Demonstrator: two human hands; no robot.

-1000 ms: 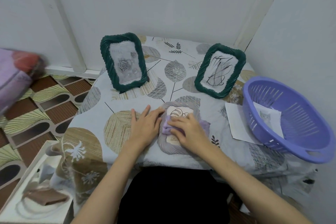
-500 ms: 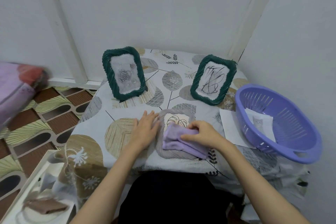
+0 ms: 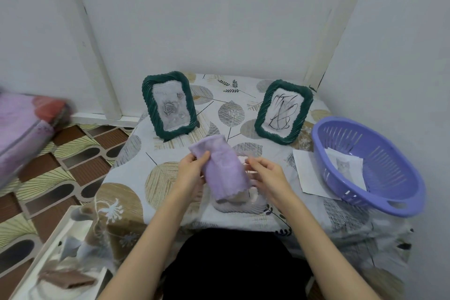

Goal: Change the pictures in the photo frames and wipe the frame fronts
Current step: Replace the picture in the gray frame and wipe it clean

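Two green rope-edged photo frames stand upright at the back of the table: the left frame [image 3: 169,105] shows a grey rose picture, the right frame [image 3: 283,111] a black scribble drawing. A third, grey frame [image 3: 239,203] lies flat near the front edge, mostly hidden by a lilac cloth [image 3: 222,168]. My left hand [image 3: 192,170] grips the cloth's upper left edge and holds it lifted above the grey frame. My right hand [image 3: 264,173] is at the cloth's right side with fingers spread, touching it.
A purple plastic basket [image 3: 389,200] sits at the right with a cat picture [image 3: 345,168] inside. A white sheet [image 3: 308,173] lies partly under it. Leaf-patterned cloth [image 3: 126,202] covers the table. A folded blanket [image 3: 22,129] lies at the far left, a white tray [image 3: 48,248] on the floor.
The cloth was pressed on the flat grey frame under my right hand. Now it is lifted off and held up between both hands, the left hand gripping its edge. The camera tilted up.
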